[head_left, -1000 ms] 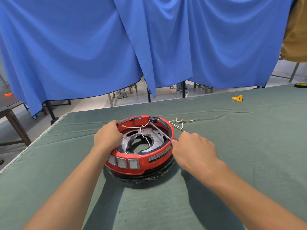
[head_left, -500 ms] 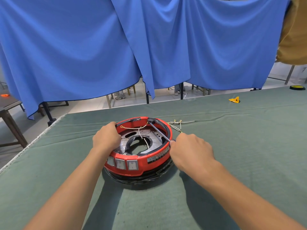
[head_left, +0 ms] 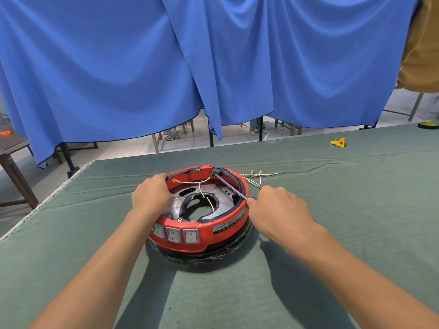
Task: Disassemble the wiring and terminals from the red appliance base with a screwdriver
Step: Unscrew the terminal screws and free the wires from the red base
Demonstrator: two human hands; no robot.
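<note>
The round red appliance base point(head_left: 206, 230) lies on the green table cloth point(head_left: 344, 222), its three switches facing me. My left hand point(head_left: 152, 198) grips its left rim. My right hand point(head_left: 275, 212) holds a screwdriver point(head_left: 230, 186), whose shaft runs up and left to a black part at the far inner rim. White wires point(head_left: 204, 191) with a ring terminal cross the metal plate inside the base. A bundle of loose wires with brass terminals point(head_left: 255, 176) lies on the cloth just behind the base.
A small yellow piece point(head_left: 338, 142) lies far right on the cloth, and a yellow-black disc point(head_left: 427, 125) sits at the far right edge. Blue curtains point(head_left: 213, 67) hang behind the table. The table's left edge point(head_left: 47, 198) runs diagonally; a dark side table point(head_left: 11, 150) stands beyond it.
Both hands and the screwdriver stay in nearly the same place on the base. The view has shifted slightly.
</note>
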